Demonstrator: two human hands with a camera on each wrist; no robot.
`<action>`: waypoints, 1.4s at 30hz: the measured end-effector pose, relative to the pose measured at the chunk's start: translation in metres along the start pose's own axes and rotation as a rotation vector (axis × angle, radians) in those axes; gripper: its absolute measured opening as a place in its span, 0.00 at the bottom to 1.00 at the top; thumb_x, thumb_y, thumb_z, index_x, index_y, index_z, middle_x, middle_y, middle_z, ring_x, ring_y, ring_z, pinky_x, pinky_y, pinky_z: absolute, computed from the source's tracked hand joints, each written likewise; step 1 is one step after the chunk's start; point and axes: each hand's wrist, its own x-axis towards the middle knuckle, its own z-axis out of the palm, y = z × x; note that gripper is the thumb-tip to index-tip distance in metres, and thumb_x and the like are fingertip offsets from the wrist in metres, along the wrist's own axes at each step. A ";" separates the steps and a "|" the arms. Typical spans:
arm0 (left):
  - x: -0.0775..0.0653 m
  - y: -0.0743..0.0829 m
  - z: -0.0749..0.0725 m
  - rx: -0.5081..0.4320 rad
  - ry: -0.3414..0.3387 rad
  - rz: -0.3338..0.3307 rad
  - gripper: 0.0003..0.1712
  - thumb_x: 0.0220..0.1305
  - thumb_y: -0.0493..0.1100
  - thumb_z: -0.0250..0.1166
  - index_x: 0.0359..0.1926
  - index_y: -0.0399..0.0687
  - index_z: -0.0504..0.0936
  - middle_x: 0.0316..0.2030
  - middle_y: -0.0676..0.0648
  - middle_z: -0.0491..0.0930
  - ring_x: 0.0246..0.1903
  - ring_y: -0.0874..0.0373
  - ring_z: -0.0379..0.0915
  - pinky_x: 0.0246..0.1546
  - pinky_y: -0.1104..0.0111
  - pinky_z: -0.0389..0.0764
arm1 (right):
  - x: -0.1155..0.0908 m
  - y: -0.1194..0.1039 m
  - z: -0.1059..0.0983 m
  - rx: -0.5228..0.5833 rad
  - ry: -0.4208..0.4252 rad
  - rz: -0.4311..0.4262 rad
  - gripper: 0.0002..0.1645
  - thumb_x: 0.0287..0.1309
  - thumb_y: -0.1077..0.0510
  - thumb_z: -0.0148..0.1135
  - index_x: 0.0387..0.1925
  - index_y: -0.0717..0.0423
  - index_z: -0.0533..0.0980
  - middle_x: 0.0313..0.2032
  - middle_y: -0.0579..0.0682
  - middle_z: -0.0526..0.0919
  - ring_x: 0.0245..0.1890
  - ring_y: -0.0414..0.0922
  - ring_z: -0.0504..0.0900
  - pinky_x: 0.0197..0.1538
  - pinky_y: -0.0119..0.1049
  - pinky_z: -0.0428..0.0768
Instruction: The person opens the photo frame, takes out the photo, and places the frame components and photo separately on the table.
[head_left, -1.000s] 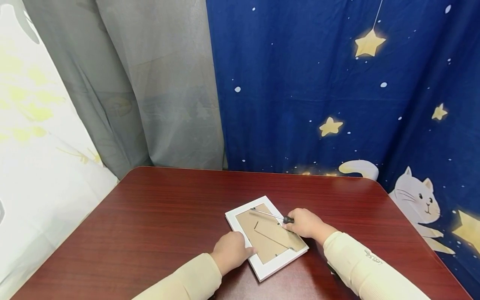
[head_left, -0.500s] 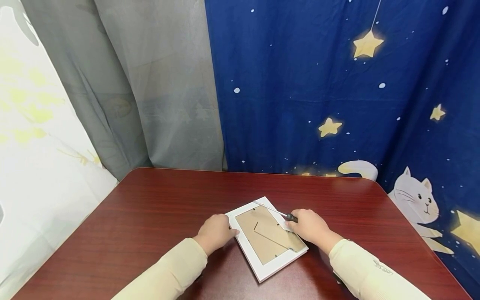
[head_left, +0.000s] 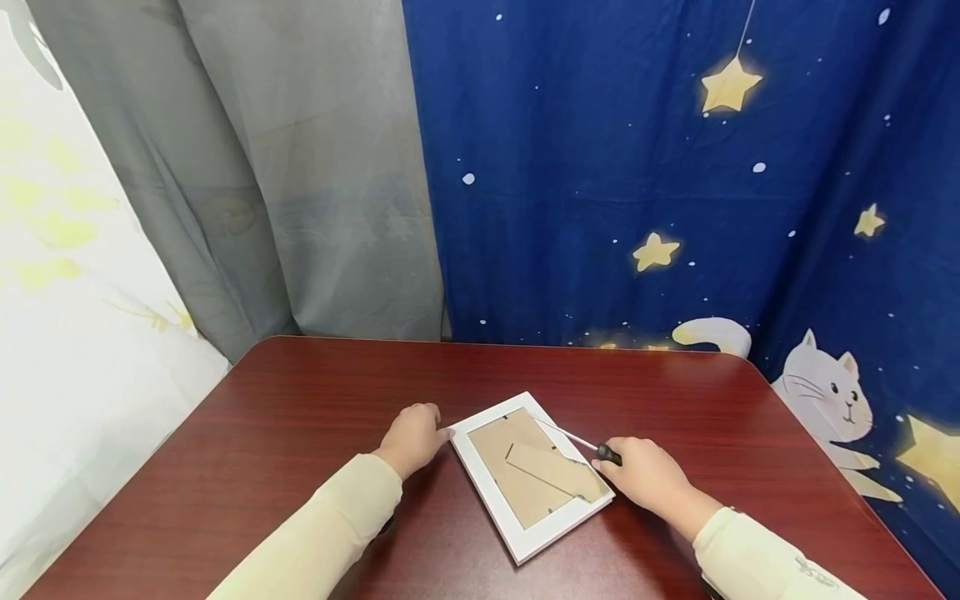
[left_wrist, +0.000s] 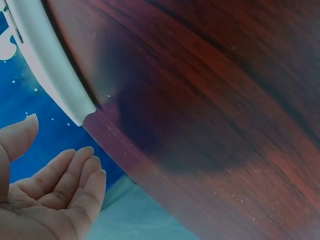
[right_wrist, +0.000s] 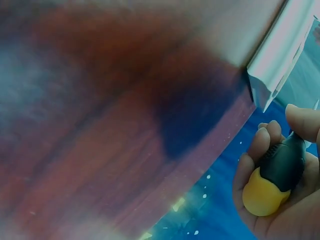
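A white picture frame (head_left: 487,483) lies face down on the table, turned at an angle. Its brown backing board (head_left: 517,496) has a fold-out stand (head_left: 555,473) lying flat on it and small dark tabs at its edges. My right hand (head_left: 647,475) grips a screwdriver (head_left: 609,454) by its black and yellow handle (right_wrist: 282,167). The thin shaft reaches over the frame's right border toward the top corner; whether its tip touches is unclear. Beside the frame's left corner is my left hand (head_left: 411,437), its fingers loosely bent and holding nothing in the left wrist view.
The dark red wooden table (head_left: 315,417) extends around the frame on all sides. Behind it hang a grey curtain (head_left: 345,167) and a blue curtain (head_left: 555,208) with stars and a cat. White patterned cloth (head_left: 82,400) hangs at the left.
My left hand has slid from the frame's lower left border up to its left corner and off it. My right hand has drawn the screwdriver back to the right, away from the upper tab.
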 end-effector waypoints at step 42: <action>0.012 0.005 0.019 0.025 -0.026 0.064 0.13 0.58 0.42 0.69 0.28 0.35 0.77 0.23 0.43 0.77 0.29 0.50 0.75 0.37 0.58 0.78 | -0.023 -0.008 0.008 -0.006 0.025 0.053 0.10 0.53 0.54 0.69 0.24 0.52 0.77 0.20 0.45 0.77 0.22 0.43 0.71 0.27 0.42 0.70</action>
